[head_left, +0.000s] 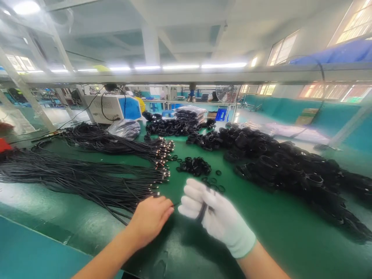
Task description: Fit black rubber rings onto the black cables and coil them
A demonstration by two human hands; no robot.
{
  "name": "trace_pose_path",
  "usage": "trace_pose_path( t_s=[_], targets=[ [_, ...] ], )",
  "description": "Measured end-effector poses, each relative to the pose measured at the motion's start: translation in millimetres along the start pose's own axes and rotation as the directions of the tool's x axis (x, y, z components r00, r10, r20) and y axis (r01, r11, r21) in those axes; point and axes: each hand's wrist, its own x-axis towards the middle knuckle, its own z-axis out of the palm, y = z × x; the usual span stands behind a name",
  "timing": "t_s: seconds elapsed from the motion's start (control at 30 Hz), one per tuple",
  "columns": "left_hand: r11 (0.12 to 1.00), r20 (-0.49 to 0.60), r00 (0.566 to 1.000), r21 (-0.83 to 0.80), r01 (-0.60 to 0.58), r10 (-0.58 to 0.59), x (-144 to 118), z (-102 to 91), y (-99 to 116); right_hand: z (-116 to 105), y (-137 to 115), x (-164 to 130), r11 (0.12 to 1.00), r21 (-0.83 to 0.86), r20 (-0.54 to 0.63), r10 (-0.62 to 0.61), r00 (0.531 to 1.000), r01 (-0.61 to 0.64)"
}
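Observation:
My left hand (pixel 152 215) is bare, its fingers curled together beside the connector ends of the near cable bundle (pixel 87 178). A thin dark tip, apparently of a black cable, pokes out past its fingertips. My right hand (pixel 215 217) wears a white glove and is closed around a short dark length of black cable (pixel 201 212), which shows between the fingers and the thumb. The rest of that piece is hidden by the glove. Just beyond the right hand lie loose black rings (pixel 213 180) and a small heap of black rings (pixel 195 166).
A second cable bundle (pixel 116 141) lies farther back on the green table (pixel 180 248). Coiled black cables (pixel 270 159) form a long pile at the right. Behind stand a white and blue machine (pixel 109 108), a clear plastic bag (pixel 124 129) and stacked bagged goods (pixel 190 112).

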Motion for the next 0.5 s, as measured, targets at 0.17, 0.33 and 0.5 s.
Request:
trace_pose_path(
  t_s=[0.17,0.33,0.5],
  targets=[
    [0.983,-0.001,0.987,0.090,-0.158,0.158,-16,5.1,45,-4,11,2,0.998,-0.041,-0.182,0.034,0.983,-0.042],
    [0.966,-0.054,0.966,-0.036,-0.257,0.254,-4,-17.2,32,-3,28,-7,0.950,-0.150,-0.046,0.269,0.962,-0.272],
    [0.872,0.029,0.973,-0.451,-0.190,0.227,6,-35.1,6,3,41,-11,0.870,0.038,0.167,0.479,0.862,-0.491]
  ],
)
